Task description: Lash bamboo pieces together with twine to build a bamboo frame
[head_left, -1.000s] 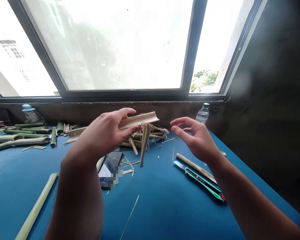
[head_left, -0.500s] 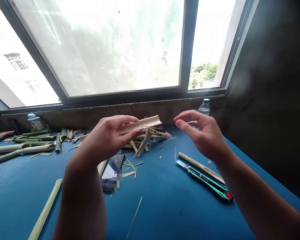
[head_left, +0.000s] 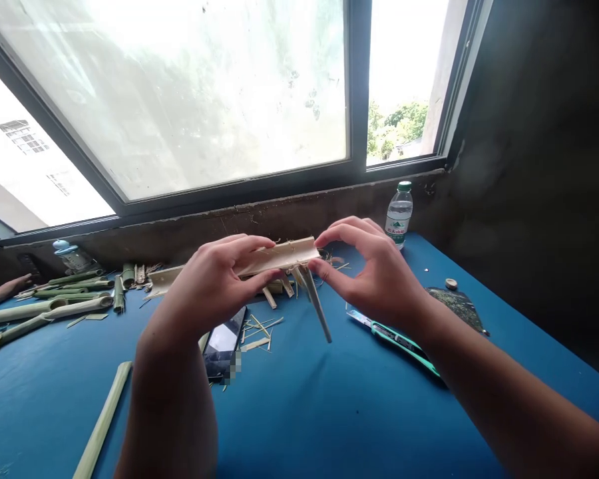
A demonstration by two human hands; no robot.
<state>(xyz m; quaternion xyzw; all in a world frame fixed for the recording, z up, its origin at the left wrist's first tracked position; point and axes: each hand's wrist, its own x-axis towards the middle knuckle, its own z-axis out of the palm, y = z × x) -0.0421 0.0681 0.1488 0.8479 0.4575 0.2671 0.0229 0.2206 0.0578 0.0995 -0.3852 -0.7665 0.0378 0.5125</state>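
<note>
My left hand (head_left: 207,283) is closed around a long split bamboo piece (head_left: 292,254), held level above the table with its pale hollow side showing. At its right end, my right hand (head_left: 374,269) pinches the edge between thumb and fingers. A thin bamboo stick (head_left: 317,306) hangs slanting from the underside near that end, with shorter sticks beside it. Some fine fibres or string show at the joint, though how they are fastened is unclear. Below my right hand lies a green utility knife (head_left: 402,342) with its blade out.
A phone (head_left: 225,339) and thin bamboo slivers (head_left: 259,330) lie on the blue table (head_left: 299,426). Bamboo tubes (head_left: 74,303) are piled at the left, near another person's hand (head_left: 7,291). A water bottle (head_left: 399,216) stands by the wall; a dark patterned flat object (head_left: 456,309) lies at right.
My right hand has moved left and taken hold of the bamboo piece's right end. The piece is tilted differently, with a stick now hanging lower. The view has shifted slightly rightward.
</note>
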